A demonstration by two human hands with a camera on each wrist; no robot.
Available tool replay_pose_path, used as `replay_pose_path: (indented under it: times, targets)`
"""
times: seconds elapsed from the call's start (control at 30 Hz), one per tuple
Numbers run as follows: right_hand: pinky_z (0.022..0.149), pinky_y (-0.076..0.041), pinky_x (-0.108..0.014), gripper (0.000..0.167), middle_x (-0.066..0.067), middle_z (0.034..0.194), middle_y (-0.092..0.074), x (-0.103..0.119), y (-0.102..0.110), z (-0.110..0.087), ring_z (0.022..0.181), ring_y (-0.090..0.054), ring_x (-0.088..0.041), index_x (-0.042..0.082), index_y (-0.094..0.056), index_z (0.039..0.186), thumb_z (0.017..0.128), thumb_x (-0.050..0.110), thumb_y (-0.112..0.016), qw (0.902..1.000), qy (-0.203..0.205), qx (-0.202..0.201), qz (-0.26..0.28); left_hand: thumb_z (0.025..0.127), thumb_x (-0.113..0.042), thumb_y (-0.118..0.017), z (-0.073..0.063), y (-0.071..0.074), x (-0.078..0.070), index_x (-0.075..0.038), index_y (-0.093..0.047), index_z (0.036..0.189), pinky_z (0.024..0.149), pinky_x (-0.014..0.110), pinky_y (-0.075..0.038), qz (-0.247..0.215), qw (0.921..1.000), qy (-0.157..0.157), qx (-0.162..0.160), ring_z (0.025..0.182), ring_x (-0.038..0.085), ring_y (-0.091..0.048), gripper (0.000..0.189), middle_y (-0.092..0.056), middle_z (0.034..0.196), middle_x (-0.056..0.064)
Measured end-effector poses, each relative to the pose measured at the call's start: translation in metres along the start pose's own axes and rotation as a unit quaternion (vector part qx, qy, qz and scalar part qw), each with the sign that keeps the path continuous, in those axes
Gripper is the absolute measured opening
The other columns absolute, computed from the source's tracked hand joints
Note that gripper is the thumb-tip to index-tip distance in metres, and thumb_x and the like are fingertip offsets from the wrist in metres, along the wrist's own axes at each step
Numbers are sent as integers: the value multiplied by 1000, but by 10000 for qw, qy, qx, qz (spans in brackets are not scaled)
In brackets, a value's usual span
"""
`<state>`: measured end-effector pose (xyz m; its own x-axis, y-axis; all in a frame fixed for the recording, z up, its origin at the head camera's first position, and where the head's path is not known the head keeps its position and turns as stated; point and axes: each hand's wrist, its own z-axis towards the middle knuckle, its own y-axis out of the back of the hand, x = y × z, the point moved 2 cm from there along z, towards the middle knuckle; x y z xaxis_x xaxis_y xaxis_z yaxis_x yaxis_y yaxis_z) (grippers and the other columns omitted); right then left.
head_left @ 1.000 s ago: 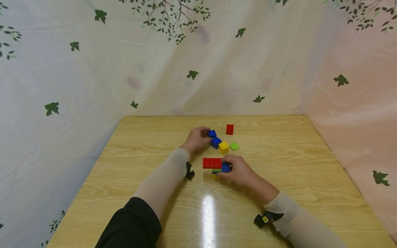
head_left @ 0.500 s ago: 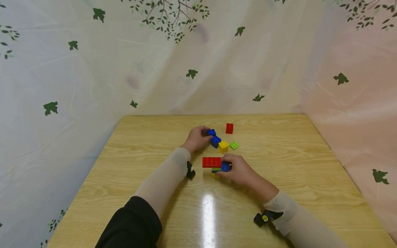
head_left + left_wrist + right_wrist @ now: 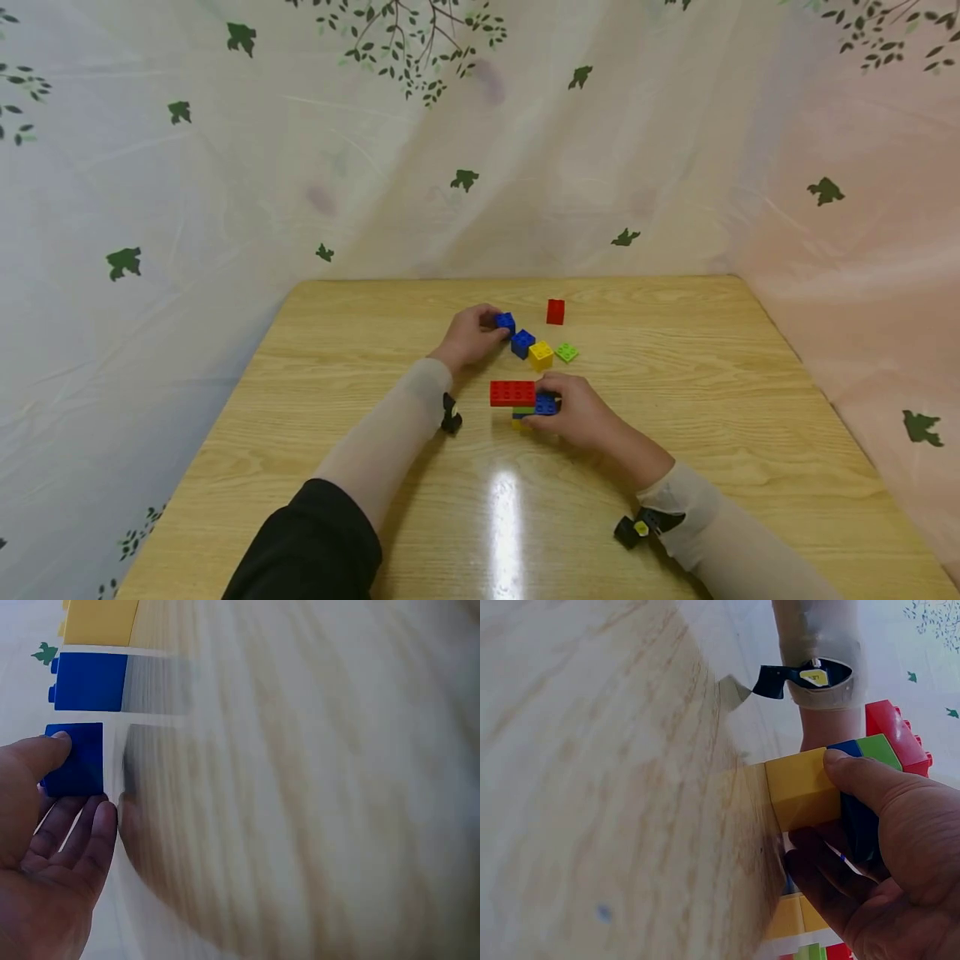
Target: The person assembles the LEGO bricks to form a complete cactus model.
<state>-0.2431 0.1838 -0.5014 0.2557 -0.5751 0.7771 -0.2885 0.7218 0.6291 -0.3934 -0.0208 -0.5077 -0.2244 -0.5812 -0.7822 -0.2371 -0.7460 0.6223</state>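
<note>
My left hand (image 3: 471,336) pinches a small blue toy brick (image 3: 81,759) between thumb and fingers, at the left end of a loose row. A second blue brick (image 3: 522,343) stands just beside it, and a yellow brick (image 3: 541,356) comes after that. Nearer the front, my right hand (image 3: 585,412) grips a stack of toy bricks. From the bottom up, the stack shows a yellow brick (image 3: 799,787), a blue layer, a green layer (image 3: 880,750) and a long red brick (image 3: 513,393) on top. Part of the blue layer sticks out right, under my fingers.
A flat light green brick (image 3: 567,352) lies right of the yellow one. Farther back is a red brick (image 3: 556,312). The wooden table (image 3: 675,350) meets a patterned cloth backdrop (image 3: 525,167) at its far edge.
My left hand has drawn the blue brick slightly left, opening a gap from the second blue brick. The right hand and the stack stay where they were.
</note>
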Motion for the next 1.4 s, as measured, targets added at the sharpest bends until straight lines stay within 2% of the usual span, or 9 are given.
replay_pose_path:
  times: [0.23, 0.43, 0.7, 1.03, 1.4]
  targets:
    - [79, -53, -32, 33, 3, 103, -62, 1, 0, -1, 91, -57, -18, 15, -74, 111, 86, 28, -90, 10000, 27, -22, -55, 99, -26, -76, -6, 7, 5, -14, -65, 131, 101, 41, -56, -178, 9998, -55, -7, 117, 25, -66, 36, -68, 125, 6]
    - [79, -53, -32, 31, 4, 103, -63, 2, 0, -2, 90, -57, -17, 14, -74, 112, 87, 26, -89, 9999, 63, -27, -81, 98, -25, -78, -16, 16, 3, -13, -65, 129, 96, 41, -59, -399, 9991, -90, -56, 116, 25, -67, 36, -68, 124, 6]
    - [84, -55, -33, 36, 4, 108, -65, 2, 0, -1, 93, -59, -16, 14, -74, 115, 86, 29, -90, 9999, 82, -29, -71, 97, -25, -79, -25, 22, -1, -13, -66, 127, 95, 40, -58, -388, 9984, -297, -268, 109, 21, -68, 34, -71, 116, 3]
    - [81, -56, -32, 38, 2, 108, -66, 4, 0, -3, 93, -60, -17, 11, -74, 117, 86, 27, -90, 10000, 87, -31, 32, 96, -22, -79, -36, 28, -5, -15, -69, 133, 91, 38, -60, -611, 9971, -405, -226, 108, 23, -68, 39, -71, 118, 5]
    - [81, -56, -30, 35, 2, 108, -64, 3, 0, -2, 92, -60, -17, 11, -74, 115, 87, 25, -89, 9999, 159, -46, 14, 95, -15, -79, -50, 36, -6, -12, -68, 128, 93, 37, -59, -953, 9925, -724, -238, 109, 21, -65, 34, -69, 119, 6]
